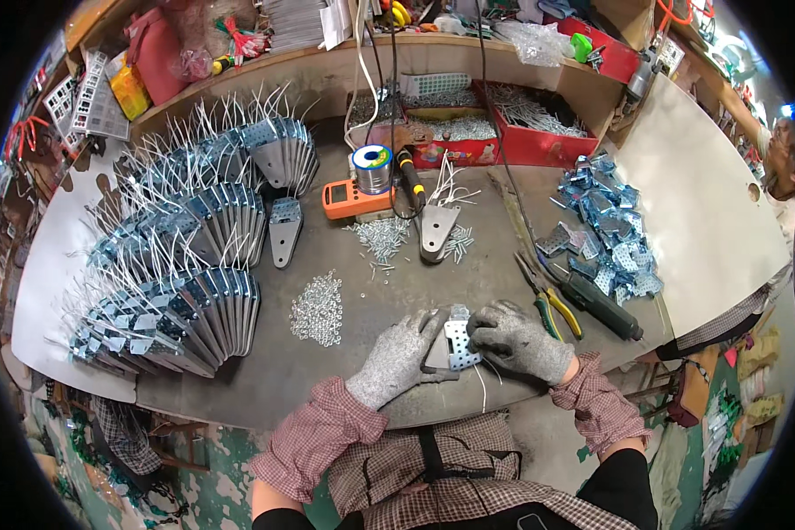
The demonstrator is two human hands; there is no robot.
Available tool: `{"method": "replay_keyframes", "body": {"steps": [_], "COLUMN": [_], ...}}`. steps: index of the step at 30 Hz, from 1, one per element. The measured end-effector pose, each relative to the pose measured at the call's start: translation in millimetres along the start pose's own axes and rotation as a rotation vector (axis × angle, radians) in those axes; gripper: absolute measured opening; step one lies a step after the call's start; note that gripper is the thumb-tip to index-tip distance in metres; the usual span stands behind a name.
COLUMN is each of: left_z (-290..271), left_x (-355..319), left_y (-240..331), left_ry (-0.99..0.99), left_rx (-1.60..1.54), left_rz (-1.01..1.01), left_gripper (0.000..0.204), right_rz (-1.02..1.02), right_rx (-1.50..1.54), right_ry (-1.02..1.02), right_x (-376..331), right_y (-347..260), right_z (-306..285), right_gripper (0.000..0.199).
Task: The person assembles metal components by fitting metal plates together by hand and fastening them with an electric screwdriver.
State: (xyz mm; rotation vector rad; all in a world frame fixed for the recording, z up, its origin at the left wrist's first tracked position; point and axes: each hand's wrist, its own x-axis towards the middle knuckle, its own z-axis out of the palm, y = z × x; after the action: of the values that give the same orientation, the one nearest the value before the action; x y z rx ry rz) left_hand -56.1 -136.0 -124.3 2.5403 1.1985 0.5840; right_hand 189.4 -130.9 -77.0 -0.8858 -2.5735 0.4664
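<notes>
Both my hands wear grey knit gloves and meet at the near edge of the workbench [362,353]. My left hand [399,355] grips a grey tapered metal plate [438,355] from below. My right hand [519,338] presses a small perforated metal bracket [458,343] onto that plate. Thin white wires [481,382] hang from the assembly toward my lap. A pile of small silver nuts [317,308] lies just left of my left hand.
Rows of finished plates with white wires [185,256] fill the left side. A heap of perforated brackets [611,230] lies at right, beside pliers [552,300] and a black driver tool [602,305]. Screws [382,237], a solder spool [372,168], an orange meter [349,200] and red bins [539,132] sit behind.
</notes>
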Motion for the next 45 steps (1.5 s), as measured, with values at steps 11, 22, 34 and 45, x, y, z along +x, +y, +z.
{"method": "replay_keyframes", "body": {"steps": [11, 22, 34, 45], "left_z": [-16.0, -5.6, -14.1, -11.9], "left_x": [4.6, 11.8, 11.9, 11.7], "left_y": [0.6, -4.7, 10.4, 8.7], "left_ry": [-0.164, -0.040, -0.082, -0.015], "left_rx": [-0.129, -0.019, -0.012, 0.033], "left_rz": [-0.094, -0.012, -0.006, -0.021], "left_gripper": [0.093, 0.091, 0.084, 0.081], "right_rz": [0.287, 0.339, 0.404, 0.441], "right_rx": [0.716, -0.236, -0.309, -0.127], "right_ry": [0.260, 0.310, 0.366, 0.449], "right_x": [-1.4, 13.2, 92.2, 80.3], "right_y": [-7.8, 103.5, 111.4, 112.4], "right_z": [14.3, -24.1, 28.1, 22.9], "right_gripper": [0.042, 0.029, 0.025, 0.024]}}
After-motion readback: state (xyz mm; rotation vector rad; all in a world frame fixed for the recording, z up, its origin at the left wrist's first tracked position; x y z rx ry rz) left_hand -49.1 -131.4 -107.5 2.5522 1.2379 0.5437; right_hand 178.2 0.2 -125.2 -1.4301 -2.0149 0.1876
